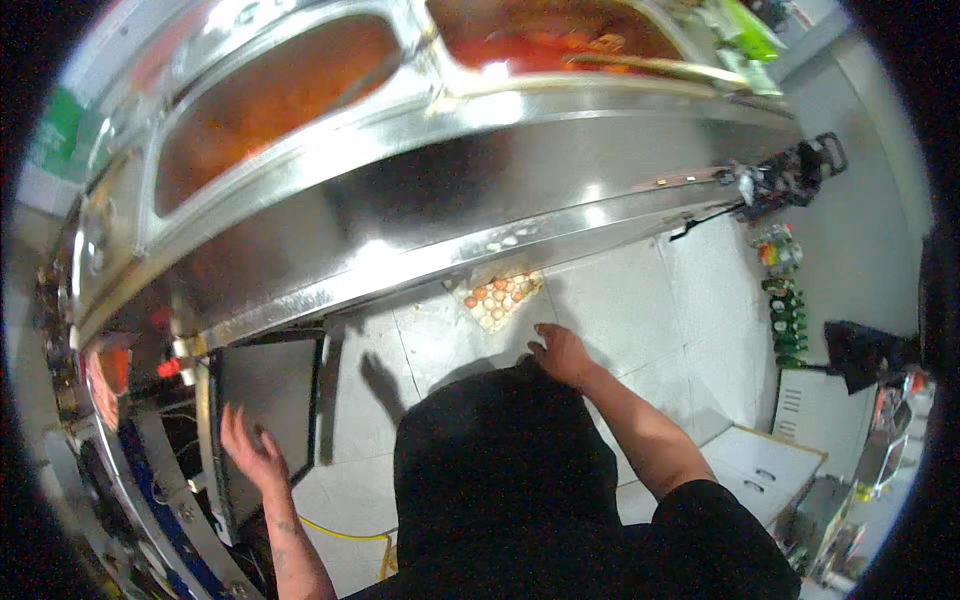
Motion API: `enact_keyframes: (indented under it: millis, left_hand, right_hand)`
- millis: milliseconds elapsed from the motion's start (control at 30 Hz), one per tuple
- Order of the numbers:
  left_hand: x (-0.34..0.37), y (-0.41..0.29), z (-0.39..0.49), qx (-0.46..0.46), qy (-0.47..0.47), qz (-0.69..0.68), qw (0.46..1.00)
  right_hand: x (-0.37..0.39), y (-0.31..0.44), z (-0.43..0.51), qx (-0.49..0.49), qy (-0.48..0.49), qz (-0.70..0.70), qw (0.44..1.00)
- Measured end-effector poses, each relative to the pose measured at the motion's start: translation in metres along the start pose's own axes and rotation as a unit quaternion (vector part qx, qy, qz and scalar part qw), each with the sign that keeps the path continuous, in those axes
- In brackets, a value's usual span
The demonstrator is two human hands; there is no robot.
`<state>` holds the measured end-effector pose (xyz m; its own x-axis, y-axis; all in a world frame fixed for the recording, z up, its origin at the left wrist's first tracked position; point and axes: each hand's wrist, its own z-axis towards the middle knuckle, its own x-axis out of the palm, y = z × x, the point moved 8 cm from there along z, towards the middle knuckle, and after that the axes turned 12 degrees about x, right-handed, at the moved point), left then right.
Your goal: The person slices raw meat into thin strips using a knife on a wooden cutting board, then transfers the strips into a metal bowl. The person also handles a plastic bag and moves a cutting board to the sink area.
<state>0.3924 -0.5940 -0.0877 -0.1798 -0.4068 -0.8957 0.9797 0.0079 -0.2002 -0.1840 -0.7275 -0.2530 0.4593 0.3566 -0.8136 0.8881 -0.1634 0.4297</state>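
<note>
My left hand [253, 451] is raised with its fingers apart beside a black-framed grey panel [271, 420], which looks like a door standing out from under the counter. I see nothing in that hand, and cannot tell whether it touches the panel. In front of my black clothing [502, 457], my right hand [562, 355] has bent fingers, spread, with nothing visible between them. Beyond it, a tray of brown and pale eggs [496, 302] sits low by the counter's foot. The stainless steel counter [450, 176] spans the view ahead of me.
Two large pans of orange-red food, a left pan [277, 112] and a right pan [517, 52], are set in the counter. A long utensil [660, 66] lies across the right one. Green bottles [786, 322] and a white cabinet [761, 469] stand right. A yellow hose or cable [345, 534] crosses the tiled floor.
</note>
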Motion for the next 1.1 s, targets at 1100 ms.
enact_keyframes:
  millis: [1100]
  left_hand:
    - [0.117, -0.159, -0.004, 0.018, 0.624, -0.219, 0.75]
  right_hand:
    - [-0.031, -0.198, -0.504, 0.428, -0.083, 0.185, 0.881]
